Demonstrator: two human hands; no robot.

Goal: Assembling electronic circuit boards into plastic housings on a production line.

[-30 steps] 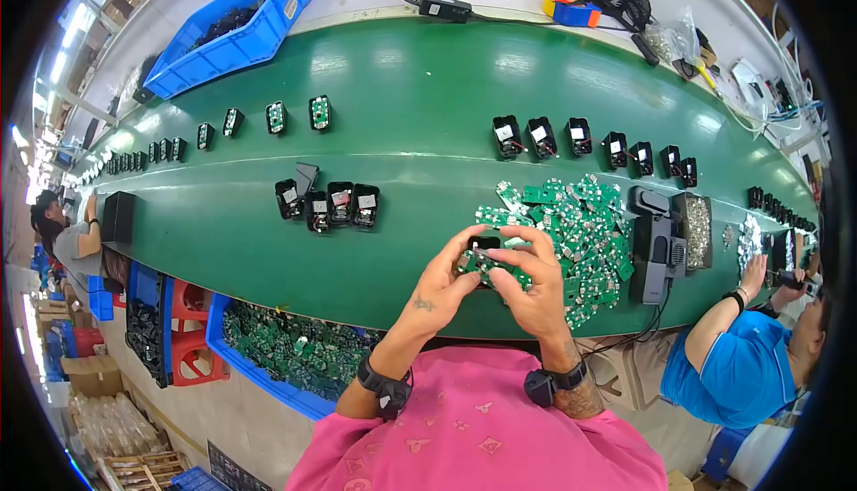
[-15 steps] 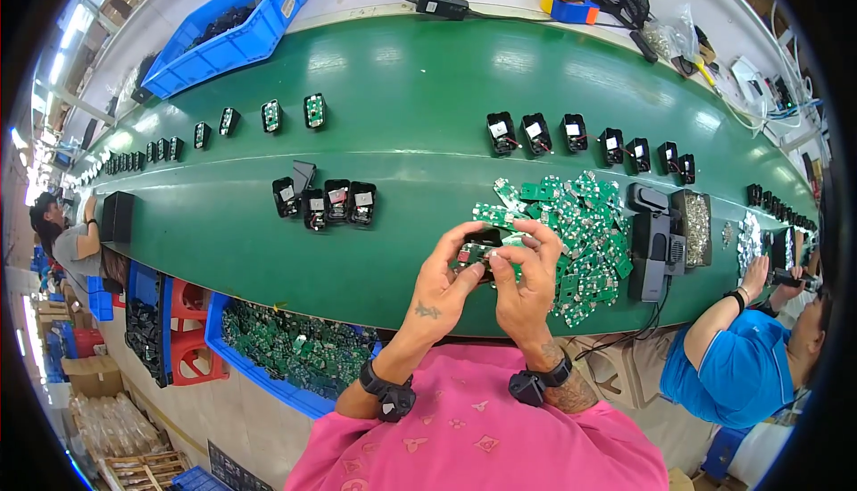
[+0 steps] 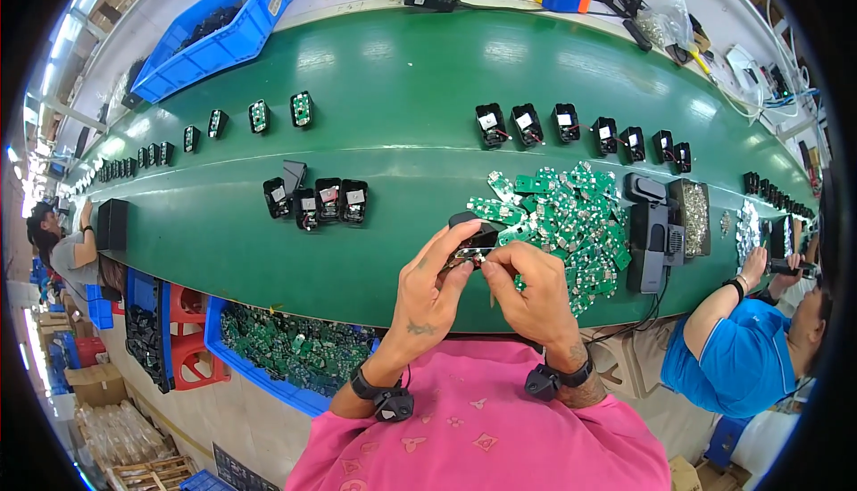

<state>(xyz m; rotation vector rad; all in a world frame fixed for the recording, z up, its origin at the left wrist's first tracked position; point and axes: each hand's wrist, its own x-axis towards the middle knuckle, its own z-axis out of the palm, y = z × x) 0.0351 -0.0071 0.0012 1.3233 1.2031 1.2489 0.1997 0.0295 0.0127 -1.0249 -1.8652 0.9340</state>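
My left hand (image 3: 431, 281) and my right hand (image 3: 528, 290) meet over the near edge of the green conveyor belt (image 3: 402, 89), both pinching a small black plastic housing (image 3: 470, 232). Something small sits between the fingertips at the housing; whether it is a circuit board I cannot tell. Just to the right lies a pile of small green circuit boards (image 3: 562, 214). A cluster of open black housings (image 3: 317, 201) sits on the belt to the left of my hands.
A row of black housings (image 3: 580, 129) lies further up the belt, others trail off to the left (image 3: 259, 116). A blue bin (image 3: 219, 36) stands at the back left. A blue tray of green boards (image 3: 295, 348) sits below the belt. A person in blue (image 3: 741, 348) works at right.
My hands have stayed together on the black housing, shifting slightly left and down. The housings on the belt have drifted a little to the left.
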